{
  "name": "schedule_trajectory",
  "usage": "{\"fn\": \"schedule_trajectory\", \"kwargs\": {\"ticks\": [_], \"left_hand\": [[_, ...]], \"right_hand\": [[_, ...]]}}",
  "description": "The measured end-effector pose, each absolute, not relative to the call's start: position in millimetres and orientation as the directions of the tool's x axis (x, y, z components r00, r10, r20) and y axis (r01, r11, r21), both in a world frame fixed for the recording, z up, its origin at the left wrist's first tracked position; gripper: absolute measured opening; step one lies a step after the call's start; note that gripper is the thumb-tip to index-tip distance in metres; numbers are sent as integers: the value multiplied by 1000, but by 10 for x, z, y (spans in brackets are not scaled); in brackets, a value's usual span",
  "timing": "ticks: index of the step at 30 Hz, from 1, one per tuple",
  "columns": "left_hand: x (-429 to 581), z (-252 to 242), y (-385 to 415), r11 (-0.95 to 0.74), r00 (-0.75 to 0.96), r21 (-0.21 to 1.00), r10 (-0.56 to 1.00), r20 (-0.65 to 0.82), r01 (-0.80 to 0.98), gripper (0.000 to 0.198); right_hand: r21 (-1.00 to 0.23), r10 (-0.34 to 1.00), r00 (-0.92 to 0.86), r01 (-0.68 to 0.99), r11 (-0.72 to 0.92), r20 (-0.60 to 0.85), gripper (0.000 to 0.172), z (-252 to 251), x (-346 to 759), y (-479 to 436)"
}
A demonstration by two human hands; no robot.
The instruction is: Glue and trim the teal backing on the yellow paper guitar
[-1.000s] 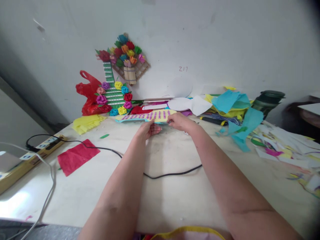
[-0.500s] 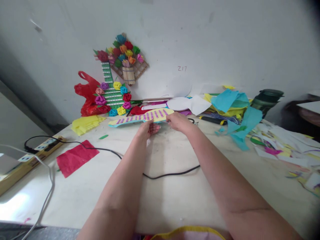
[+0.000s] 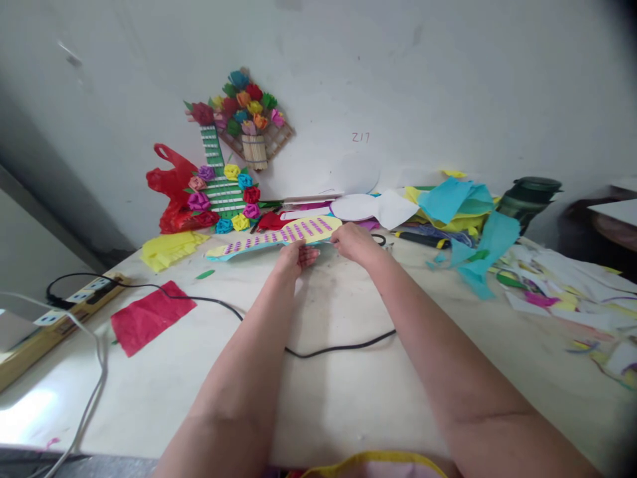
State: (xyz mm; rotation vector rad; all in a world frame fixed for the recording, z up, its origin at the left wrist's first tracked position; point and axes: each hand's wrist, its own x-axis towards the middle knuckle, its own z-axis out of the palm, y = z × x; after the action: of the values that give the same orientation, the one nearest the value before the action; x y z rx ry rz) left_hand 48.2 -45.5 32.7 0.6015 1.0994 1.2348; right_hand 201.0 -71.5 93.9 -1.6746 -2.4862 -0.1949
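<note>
Both my hands reach to the far side of the table and grip a long yellow paper strip (image 3: 271, 239) with rows of purple marks and a light blue backing. My left hand (image 3: 293, 257) pinches its lower edge near the middle. My right hand (image 3: 354, 241) is closed on its right end. The strip's left end points down toward the table near a yellow tissue sheet (image 3: 169, 248). Behind the strip stand a green ladder-like craft ringed with paper flowers (image 3: 225, 192) and a wooden flower-pot craft (image 3: 251, 123) leaning on the wall.
A black cable (image 3: 318, 348) crosses the table in front of my arms. A red paper piece (image 3: 149, 316) and a power strip (image 3: 74, 300) lie at the left. Blue, yellow and white paper scraps (image 3: 462, 212) pile up at the right, beside a dark green container (image 3: 527, 196). A red plastic bag (image 3: 172, 189) sits at the wall.
The strip's left end has swung left and down toward the table while both hands kept hold of it. My hands have stayed in nearly the same place.
</note>
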Motion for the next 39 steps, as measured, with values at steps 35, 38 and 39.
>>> {"fn": "schedule_trajectory", "kwargs": {"ticks": [35,38,39], "left_hand": [[455,274,-421,253,-90,869,944,-319,-425,17],[456,276,-428,251,-86,871,946,-314,-422,17],[455,275,-429,253,-85,872,945,-315,-419,17]], "right_hand": [[-10,878,-424,900,437,221,22,908,2088,-675],[-10,877,-425,899,438,225,22,903,2090,-676],[-10,877,-425,899,438,227,23,899,2091,-674]]}}
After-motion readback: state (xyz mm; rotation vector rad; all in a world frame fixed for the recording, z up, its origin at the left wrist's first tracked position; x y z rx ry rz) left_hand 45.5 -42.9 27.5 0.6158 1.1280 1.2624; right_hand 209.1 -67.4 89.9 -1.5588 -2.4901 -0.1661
